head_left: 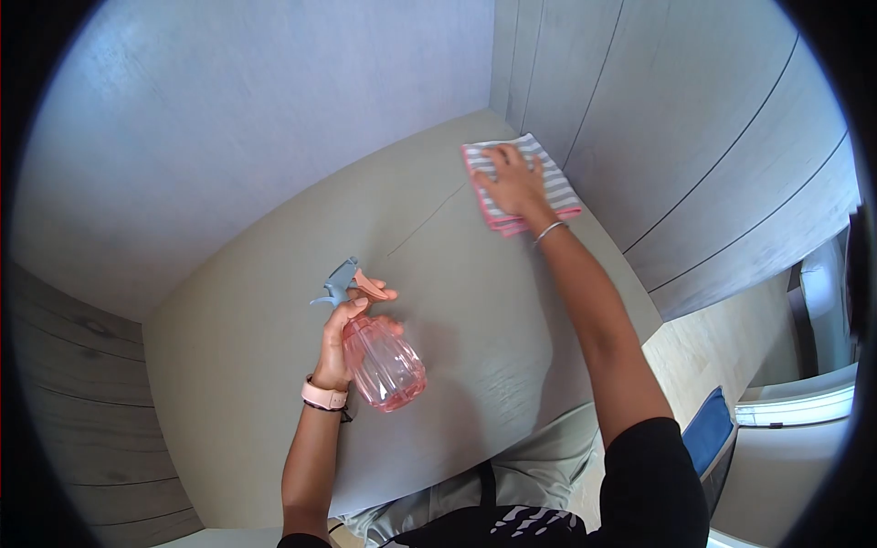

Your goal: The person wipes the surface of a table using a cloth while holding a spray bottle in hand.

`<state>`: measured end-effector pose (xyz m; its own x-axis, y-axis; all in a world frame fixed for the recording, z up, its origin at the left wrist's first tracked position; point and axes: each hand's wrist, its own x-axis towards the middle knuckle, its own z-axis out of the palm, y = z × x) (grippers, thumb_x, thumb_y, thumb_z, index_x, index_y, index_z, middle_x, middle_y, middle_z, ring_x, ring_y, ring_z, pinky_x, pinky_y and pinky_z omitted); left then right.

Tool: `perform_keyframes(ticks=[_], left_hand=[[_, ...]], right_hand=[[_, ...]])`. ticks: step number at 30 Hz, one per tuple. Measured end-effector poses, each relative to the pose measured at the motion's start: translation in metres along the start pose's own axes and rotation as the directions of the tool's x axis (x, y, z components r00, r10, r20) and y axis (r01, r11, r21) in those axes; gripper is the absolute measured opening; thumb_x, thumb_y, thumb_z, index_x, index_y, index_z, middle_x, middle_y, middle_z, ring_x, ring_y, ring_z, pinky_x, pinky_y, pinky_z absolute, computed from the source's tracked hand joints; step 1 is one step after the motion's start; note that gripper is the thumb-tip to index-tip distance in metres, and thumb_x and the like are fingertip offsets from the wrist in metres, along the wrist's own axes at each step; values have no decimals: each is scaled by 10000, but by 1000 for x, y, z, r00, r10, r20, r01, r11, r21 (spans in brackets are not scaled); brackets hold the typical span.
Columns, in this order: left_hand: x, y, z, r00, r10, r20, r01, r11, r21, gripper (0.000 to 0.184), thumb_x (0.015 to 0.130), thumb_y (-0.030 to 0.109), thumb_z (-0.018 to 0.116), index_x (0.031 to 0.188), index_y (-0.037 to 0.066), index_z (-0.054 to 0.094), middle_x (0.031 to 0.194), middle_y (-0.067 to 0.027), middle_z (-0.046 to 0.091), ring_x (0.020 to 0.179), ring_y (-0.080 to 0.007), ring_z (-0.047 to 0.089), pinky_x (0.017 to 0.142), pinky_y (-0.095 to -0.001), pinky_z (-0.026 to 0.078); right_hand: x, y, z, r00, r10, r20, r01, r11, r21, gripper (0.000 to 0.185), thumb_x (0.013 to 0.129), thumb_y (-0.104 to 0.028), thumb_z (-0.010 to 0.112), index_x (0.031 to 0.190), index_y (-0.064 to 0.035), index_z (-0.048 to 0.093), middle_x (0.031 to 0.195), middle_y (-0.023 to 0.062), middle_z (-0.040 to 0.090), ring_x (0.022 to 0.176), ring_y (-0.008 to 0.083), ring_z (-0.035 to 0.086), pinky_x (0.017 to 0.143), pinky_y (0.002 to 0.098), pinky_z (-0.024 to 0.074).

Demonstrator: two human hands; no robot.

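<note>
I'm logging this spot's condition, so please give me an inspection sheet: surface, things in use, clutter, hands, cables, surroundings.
Surface: smooth grey-beige panel, marked by a thin dark line
Things in use: translucent pink ribbed spray bottle with blue-grey head; pink-edged, grey-and-white striped cloth
Clutter: nothing seen
Hands: left hand grips the bottle; right hand lies spread on the cloth
Cables: nothing seen
Surroundings: grey wooden-looking planked wall

One broad, beige, soft-looking surface (237, 365), filling mid-frame; I note a thin dark line (427, 219) near centre, creases (513, 388) lower down. Lying on it, upper right of centre: one grey-and-white striped cloth (557, 190), pink-edged.
</note>
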<state>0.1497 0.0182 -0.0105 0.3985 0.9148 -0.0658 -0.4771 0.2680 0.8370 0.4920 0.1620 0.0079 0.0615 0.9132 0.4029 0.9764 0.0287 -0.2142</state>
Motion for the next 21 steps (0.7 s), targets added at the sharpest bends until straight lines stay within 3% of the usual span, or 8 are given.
perform_keyframes(ticks=[2, 5, 14, 21], left_hand=[[3, 7, -4, 1000, 7, 4, -7, 1000, 7, 456, 899, 297, 550, 1261, 25, 497, 1180, -157, 609, 768, -296, 672, 744, -412, 563], [9, 17, -8, 1000, 12, -18, -12, 1000, 3, 462, 894, 304, 553, 1260, 28, 498, 1173, -159, 607, 761, -299, 671, 741, -414, 561], [18, 24, -13, 1000, -23, 1, 23, 1000, 19, 432, 896, 304, 557, 1225, 26, 521, 1161, -152, 608, 799, -289, 671, 738, -405, 563], [16, 21, -12, 999, 12, 38, -12, 1000, 10, 364, 910, 284, 545, 1153, 12, 551, 1168, -131, 570, 1003, -256, 620, 766, -412, 578]], right_hand=[[0, 13, -7, 998, 55, -1, -55, 998, -13, 553, 940, -560, 479, 1378, -223, 507, 1431, 45, 442, 1378, 208, 401, 1186, 509, 183], [-2, 19, -7, 1000, -11, 21, 11, 1000, -15, 552, 952, -550, 469, 1392, -217, 498, 1452, 50, 431, 1377, 226, 398, 1182, 424, 209], [-48, 31, -29, 999, -34, 37, 34, 999, 24, 528, 950, -509, 500, 1376, -197, 510, 1441, 67, 444, 1374, 242, 401, 1172, 442, 219], [-104, 37, -49, 998, -17, 61, 15, 999, 37, 533, 941, -500, 526, 1365, -177, 520, 1437, 77, 455, 1377, 259, 398, 1167, 449, 229]])
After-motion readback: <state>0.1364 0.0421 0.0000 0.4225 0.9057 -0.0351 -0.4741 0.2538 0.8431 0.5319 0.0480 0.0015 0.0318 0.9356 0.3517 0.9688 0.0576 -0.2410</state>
